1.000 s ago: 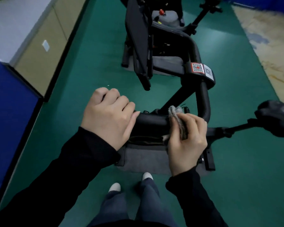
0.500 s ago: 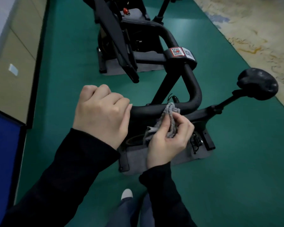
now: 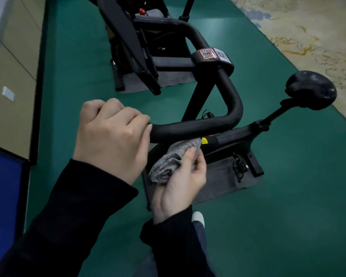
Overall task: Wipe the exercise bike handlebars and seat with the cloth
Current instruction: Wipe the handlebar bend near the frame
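From my head view, my left hand (image 3: pixel 112 136) is fisted tight round the near end of the handlebar (image 3: pixel 190 127) to steady the bike, while my right hand (image 3: pixel 180 180) pinches the bunched cloth (image 3: pixel 172 160) up against the bar's underside, ready to rub. The seat (image 3: pixel 311 90) sits well off right, untouched I'd guess, and the frame beam (image 3: pixel 236 134) just below crowds my cloth hand.
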Motion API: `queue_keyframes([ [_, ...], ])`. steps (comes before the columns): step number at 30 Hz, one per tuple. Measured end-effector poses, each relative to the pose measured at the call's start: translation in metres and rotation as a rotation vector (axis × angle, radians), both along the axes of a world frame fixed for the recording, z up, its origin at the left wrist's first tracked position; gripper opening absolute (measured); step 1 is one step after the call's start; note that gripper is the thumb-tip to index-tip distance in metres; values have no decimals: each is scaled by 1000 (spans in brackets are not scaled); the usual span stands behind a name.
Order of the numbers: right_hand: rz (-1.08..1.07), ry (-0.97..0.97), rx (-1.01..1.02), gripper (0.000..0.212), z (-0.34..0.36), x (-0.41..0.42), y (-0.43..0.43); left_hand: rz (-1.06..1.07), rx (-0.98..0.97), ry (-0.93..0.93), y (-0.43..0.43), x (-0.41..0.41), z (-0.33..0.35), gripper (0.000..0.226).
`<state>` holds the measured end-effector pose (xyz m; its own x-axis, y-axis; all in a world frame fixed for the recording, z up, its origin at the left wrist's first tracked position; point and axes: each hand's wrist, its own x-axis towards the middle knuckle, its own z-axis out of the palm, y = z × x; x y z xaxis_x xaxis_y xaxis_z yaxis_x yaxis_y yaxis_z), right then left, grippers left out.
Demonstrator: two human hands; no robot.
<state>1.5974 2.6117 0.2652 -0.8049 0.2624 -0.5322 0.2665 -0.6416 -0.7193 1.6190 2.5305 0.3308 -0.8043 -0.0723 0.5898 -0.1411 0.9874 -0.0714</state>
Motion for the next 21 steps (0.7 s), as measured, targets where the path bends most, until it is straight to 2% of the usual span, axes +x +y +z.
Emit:
queue_keyframes([
  [4,167,-22,-238,35,6,10,-6,11,2,-10,0,0,2,21],
  [8,238,-28,-413,53,12,21,-10,17,-14,-18,0,-1,2,21],
  [12,306,13,-311,60,7,24,-13,26,-20,-17,0,0,2,21],
  [16,430,63,-266,45,0,23,-8,43,-41,-16,1,-1,2,22],
  [19,379,54,-208,29,-3,4,10,49,-41,-20,1,0,2,23],
  [21,340,54,-182,35,-5,-7,16,54,-34,-23,1,0,2,25],
])
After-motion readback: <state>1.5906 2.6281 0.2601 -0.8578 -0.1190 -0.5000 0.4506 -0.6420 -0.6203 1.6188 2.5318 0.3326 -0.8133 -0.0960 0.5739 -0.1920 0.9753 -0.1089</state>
